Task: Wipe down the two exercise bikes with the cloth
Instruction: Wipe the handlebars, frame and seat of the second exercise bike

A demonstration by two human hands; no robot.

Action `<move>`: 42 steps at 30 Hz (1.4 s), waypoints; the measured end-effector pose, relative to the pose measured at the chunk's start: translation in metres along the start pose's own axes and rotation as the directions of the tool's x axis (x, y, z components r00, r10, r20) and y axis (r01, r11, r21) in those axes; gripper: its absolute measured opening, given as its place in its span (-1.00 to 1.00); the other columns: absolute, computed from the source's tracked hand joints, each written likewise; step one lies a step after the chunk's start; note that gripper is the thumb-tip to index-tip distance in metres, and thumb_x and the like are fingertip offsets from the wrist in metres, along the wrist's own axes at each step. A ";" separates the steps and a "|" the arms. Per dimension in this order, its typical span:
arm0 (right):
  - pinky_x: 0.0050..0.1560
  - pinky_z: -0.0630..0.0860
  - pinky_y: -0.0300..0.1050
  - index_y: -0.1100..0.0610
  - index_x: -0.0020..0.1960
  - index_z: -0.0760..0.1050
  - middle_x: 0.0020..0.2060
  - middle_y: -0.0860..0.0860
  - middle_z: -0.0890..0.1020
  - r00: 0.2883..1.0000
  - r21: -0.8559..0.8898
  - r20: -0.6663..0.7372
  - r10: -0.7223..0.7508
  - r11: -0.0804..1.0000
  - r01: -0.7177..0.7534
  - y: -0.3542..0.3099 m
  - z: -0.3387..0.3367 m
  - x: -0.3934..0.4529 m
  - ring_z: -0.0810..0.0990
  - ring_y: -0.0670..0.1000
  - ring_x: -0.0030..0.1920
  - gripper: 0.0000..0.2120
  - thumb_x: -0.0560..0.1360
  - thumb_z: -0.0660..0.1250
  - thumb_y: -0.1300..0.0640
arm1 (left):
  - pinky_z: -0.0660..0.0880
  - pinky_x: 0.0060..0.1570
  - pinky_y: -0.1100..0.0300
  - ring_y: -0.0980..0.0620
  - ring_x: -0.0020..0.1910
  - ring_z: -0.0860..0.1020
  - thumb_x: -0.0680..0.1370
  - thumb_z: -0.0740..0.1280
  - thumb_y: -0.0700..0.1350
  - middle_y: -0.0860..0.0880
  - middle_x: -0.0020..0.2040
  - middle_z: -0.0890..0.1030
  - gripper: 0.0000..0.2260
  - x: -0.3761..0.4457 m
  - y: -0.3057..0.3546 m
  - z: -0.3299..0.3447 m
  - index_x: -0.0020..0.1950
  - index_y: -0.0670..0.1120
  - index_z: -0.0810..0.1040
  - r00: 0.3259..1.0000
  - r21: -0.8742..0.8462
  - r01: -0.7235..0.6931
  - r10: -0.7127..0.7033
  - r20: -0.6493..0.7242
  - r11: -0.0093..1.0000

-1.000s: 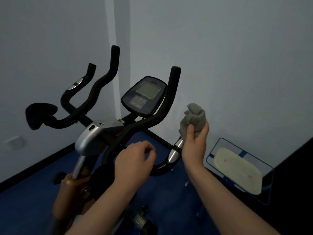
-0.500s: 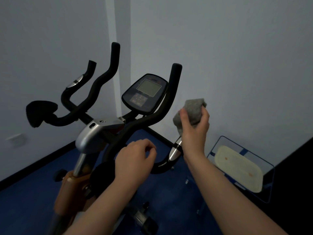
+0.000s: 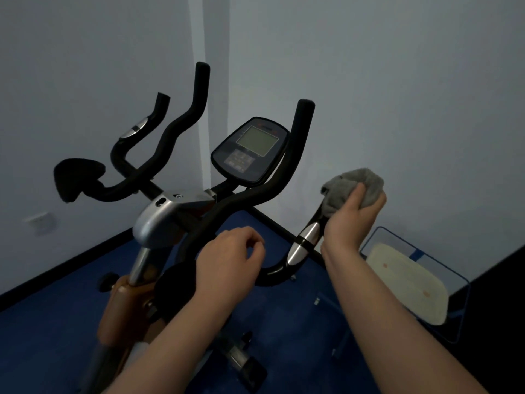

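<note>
From the head camera we see our right hand (image 3: 352,214) gripping the grey cloth (image 3: 350,187), bunched over the top of the exercise bike's (image 3: 170,214) right handlebar end. Our left hand (image 3: 227,258) curls around the lower handlebar. The console (image 3: 250,150) markings are too blurred to read.

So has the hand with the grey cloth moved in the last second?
Yes. The right hand with the cloth has shifted right, away from the console, onto the outer handlebar grip.
</note>
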State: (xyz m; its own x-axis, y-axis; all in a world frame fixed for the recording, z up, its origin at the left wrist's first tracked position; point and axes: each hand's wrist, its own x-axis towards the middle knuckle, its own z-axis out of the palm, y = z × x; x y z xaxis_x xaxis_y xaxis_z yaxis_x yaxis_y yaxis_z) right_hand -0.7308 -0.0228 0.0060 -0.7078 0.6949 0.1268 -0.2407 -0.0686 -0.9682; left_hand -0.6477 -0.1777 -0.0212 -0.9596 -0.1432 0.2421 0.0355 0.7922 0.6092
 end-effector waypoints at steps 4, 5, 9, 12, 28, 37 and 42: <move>0.10 0.44 -0.36 -0.14 0.52 0.13 0.35 -0.11 0.43 0.992 0.003 0.126 0.031 0.999 -0.032 0.027 -0.018 -0.046 0.50 -0.09 0.24 -0.56 0.67 0.10 0.05 | 0.48 -0.09 0.19 0.20 -0.09 0.52 0.56 0.26 -0.01 0.17 -0.11 0.59 -0.89 0.000 -0.001 0.001 -0.05 0.10 0.58 1.000 -0.010 0.002 -0.002 -0.008 1.000; 0.12 0.44 -0.33 -0.15 0.52 0.13 0.37 -0.08 0.44 0.985 -0.014 0.166 0.048 0.999 -0.046 0.033 -0.021 -0.061 0.49 -0.07 0.27 -0.56 0.67 0.10 0.02 | 0.47 -0.10 0.21 0.20 -0.09 0.51 0.56 0.26 -0.01 0.18 -0.11 0.58 -0.89 0.000 -0.002 0.001 -0.05 0.10 0.58 1.000 -0.009 0.002 -0.002 -0.013 1.000; -0.01 0.47 -0.36 0.03 0.44 0.31 0.24 -0.03 0.54 0.979 -0.003 0.133 0.153 0.988 -0.154 0.020 -0.009 -0.041 0.55 -0.06 0.18 -0.58 0.62 0.18 -0.07 | 0.45 -0.13 0.23 0.20 -0.12 0.51 0.56 0.26 -0.01 0.17 -0.10 0.59 -0.89 0.001 -0.001 0.001 -0.04 0.09 0.59 1.000 0.003 -0.005 0.005 -0.009 1.000; -0.03 0.55 -0.29 0.09 0.29 0.43 0.06 -0.04 0.62 0.981 -0.004 0.099 0.169 0.986 -0.169 0.012 -0.001 -0.022 0.61 -0.10 0.02 -0.63 0.59 0.26 -0.09 | 0.48 -0.09 0.18 0.19 -0.12 0.52 0.56 0.26 0.00 0.16 -0.09 0.60 -0.89 0.002 -0.001 0.002 -0.04 0.09 0.58 1.000 -0.004 0.012 -0.012 -0.005 1.000; -0.23 0.43 -0.56 0.12 0.41 0.24 0.14 -0.01 0.55 0.971 -0.100 0.222 0.085 0.993 -0.064 0.030 -0.011 -0.036 0.55 -0.20 -0.01 -0.56 0.61 0.24 0.00 | 0.48 -0.09 0.16 0.17 -0.13 0.52 0.57 0.26 0.01 0.16 -0.07 0.59 -0.88 0.000 -0.001 0.002 -0.01 0.09 0.59 1.000 0.014 0.007 -0.007 -0.006 1.000; 0.06 0.38 -0.57 0.09 0.53 0.10 0.35 0.06 0.39 0.937 -0.186 0.345 -0.058 0.974 0.129 0.040 -0.025 -0.058 0.44 -0.18 0.19 -0.47 0.63 0.20 0.06 | 0.46 -0.14 0.21 0.19 -0.14 0.51 0.56 0.26 0.01 0.18 -0.09 0.60 -0.88 0.000 -0.001 0.002 -0.03 0.10 0.59 1.000 0.012 0.000 0.000 -0.031 1.000; 0.56 -0.09 0.10 0.19 0.56 0.06 0.57 0.14 -0.06 0.724 -0.507 0.584 -0.366 0.532 0.678 0.040 -0.040 -0.056 -0.13 0.05 0.57 -0.35 0.62 0.10 -0.17 | 0.46 -0.13 0.26 0.23 -0.13 0.50 0.56 0.27 -0.02 0.18 -0.06 0.59 -0.90 0.000 -0.002 0.001 0.01 0.09 0.58 0.999 -0.052 -0.014 0.011 -0.051 0.999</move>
State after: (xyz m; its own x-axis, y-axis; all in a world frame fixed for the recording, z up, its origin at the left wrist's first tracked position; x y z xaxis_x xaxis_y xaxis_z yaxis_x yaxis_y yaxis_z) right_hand -0.6740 -0.0363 -0.0484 -0.8124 0.1103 0.5725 -0.2712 0.7978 -0.5385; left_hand -0.6477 -0.1781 -0.0234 -0.9436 -0.1645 0.2875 0.0633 0.7625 0.6439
